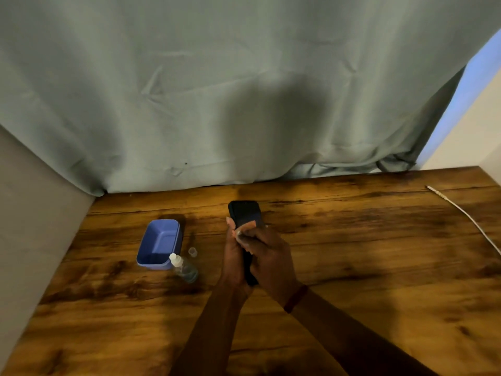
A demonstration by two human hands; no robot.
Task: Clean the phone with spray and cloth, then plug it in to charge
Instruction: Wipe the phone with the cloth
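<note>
I hold the phone up in front of me with both hands, above the tabletop. My left hand wraps around the phone's left edge, fingers curled on it and gripping tight. My right hand is curled against the phone's front, with its fingertips pressed together near the middle of the screen. I think they pinch something small and pale there, maybe the cloth, but it is too small and blurry for me to be sure. The top of the phone sticks out past my fingers, dark and tilted away from me.

So I think I am in the wiping step. The phone is not plugged in yet.

Just to the left of my left hand stands the spray bottle, clear with a white top. A little clear cap sits near it, a bit farther from me. Touching the bottle, or almost, on its far left side is a blue box, open on top.

Far off to the right of my right hand lies the white charging cable. Its plug end points toward the back of the tabletop. A grey-green curtain hangs behind everything.

Next I should finish rubbing the screen. Then my right hand must let go and reach far right for the cable end, while my left hand holds the phone steady. The plug is small, so I will need to line it up slowly.
</note>
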